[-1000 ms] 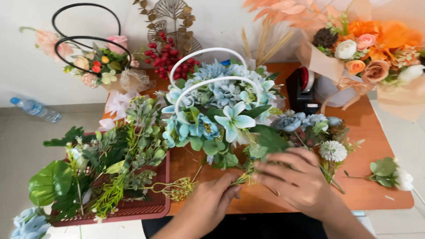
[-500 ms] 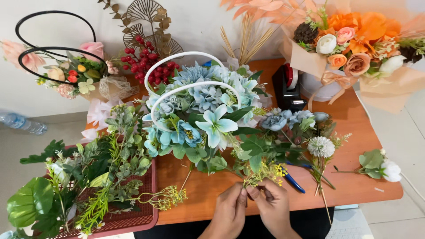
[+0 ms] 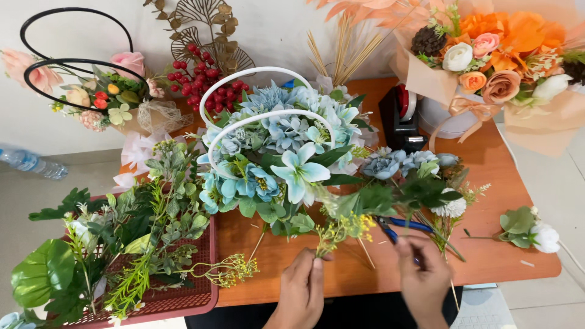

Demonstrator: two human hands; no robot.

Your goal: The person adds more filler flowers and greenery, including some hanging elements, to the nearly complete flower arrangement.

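Your left hand (image 3: pixel 303 286) pinches the lower stem of a yellow-flowered sprig (image 3: pixel 341 230) between fingertips and thumb, closed on it, so that the blossom end stands up and away from the palm, just in front of the blue flower arrangement (image 3: pixel 280 152) with its white looped handles (image 3: pixel 244 116); held low on the stem like this, the sprig's head is free and its length is easy to judge against the arrangement. Your right hand (image 3: pixel 420 274) is blurred; its fingers curl at the handles of the blue-handled cutters (image 3: pixel 399 226), but whether they have closed on them or only touch them cannot be told. The cutters lie on the orange-brown table (image 3: pixel 506 183) with their tip pointing toward the sprig, near your left hand's grip but apart from it. Loose stems, blue and white blooms (image 3: pixel 420 176) among them, lie spread beside the cutters, within reach of the right hand. The red mesh tray (image 3: pixel 183 298) of green foliage sits at the table's left edge, well apart from both hands. Further back stand a black tape dispenser (image 3: pixel 399 119), an orange wrapped bouquet (image 3: pixel 487 61), a red berry spray (image 3: pixel 207 76) and a pink arrangement with black hoops (image 3: pixel 91 91); a white bloom with leaves (image 3: pixel 530 228) lies alone at the right.
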